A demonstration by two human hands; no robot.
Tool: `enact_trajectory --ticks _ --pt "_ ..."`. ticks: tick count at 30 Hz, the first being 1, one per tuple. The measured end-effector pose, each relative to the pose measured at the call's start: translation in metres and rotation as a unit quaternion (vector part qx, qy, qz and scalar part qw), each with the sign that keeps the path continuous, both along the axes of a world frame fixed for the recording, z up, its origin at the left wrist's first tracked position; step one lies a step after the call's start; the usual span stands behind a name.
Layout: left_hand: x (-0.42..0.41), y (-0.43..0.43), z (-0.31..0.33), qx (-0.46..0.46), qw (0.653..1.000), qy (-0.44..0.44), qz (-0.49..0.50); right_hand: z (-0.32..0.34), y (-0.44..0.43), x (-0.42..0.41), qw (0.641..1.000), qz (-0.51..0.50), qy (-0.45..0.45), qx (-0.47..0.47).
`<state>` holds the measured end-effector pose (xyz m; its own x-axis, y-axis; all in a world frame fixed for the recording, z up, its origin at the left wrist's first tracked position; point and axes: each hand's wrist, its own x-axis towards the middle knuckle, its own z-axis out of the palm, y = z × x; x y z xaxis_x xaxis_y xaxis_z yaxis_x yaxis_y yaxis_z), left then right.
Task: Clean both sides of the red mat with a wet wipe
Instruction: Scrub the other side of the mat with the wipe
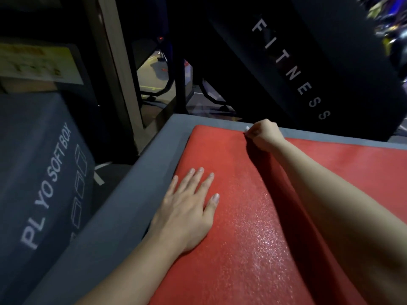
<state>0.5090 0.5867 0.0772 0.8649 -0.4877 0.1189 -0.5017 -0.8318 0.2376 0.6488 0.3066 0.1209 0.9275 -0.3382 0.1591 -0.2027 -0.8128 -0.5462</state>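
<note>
Two hands: left hand (187,208) lies flat, released, on the textured red mat (253,227); right hand (263,135) clenches a white wipe (247,128) at its far edge

The room is dark at the back. Light shines on the red mat (253,216), making tiny shiny sparkles. A dark shadow lies beside the right arm (330,186). The top corners look blurry

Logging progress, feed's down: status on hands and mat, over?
Left hand flat on red mat. Right hand fisted at far edge, white wipe in grip. Mat surface glistening. Nothing blocking.
</note>
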Motion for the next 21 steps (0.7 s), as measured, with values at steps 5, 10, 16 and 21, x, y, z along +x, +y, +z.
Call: enact_trajectory --ticks 5,10,16,21 --pt "0.004 -0.001 -0.006 0.001 1.000 -0.022 0.010 0.008 -0.001 -0.029 0.989 0.119 0.067 -0.058" --pt "0.003 0.000 0.000 -0.016 1.000 -0.003 0.004 0.005 0.024 -0.037 0.997 0.039 -0.002 -0.060" --pt "0.004 0.001 -0.001 -0.022 1.000 -0.006 0.003 0.019 0.044 -0.089 0.978 0.181 0.100 0.000" --pt "0.003 0.001 0.001 -0.026 1.000 -0.002 0.004 0.014 0.049 -0.102 0.985 0.146 0.028 -0.088"
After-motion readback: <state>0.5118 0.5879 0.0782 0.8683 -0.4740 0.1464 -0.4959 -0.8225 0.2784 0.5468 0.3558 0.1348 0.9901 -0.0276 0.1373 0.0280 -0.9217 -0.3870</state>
